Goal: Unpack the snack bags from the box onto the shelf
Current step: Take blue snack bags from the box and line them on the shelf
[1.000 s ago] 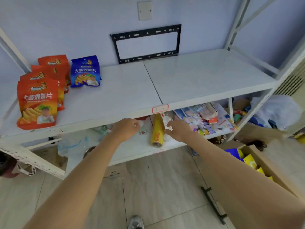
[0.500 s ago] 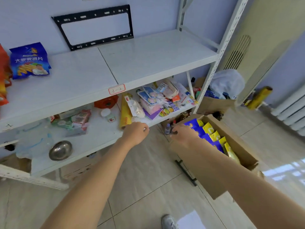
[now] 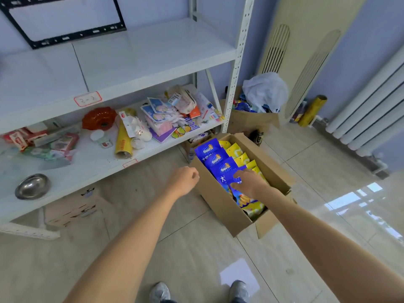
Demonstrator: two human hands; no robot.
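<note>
Blue snack bags point(image 3: 215, 159) stand packed in the open cardboard box point(image 3: 220, 206) on the floor beside the shelf point(image 3: 140, 60). The right hand point(image 3: 248, 182) lies on the front bag, fingers spread; the left hand point(image 3: 184, 180) hovers loosely curled, holding nothing. Yellow bags point(image 3: 237, 154) fill the box's far side.

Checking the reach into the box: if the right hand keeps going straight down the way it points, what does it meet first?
Most likely the nearest blue snack bag; the right hand is over it, fingers spread. Whether they touch already is unclear.
</note>
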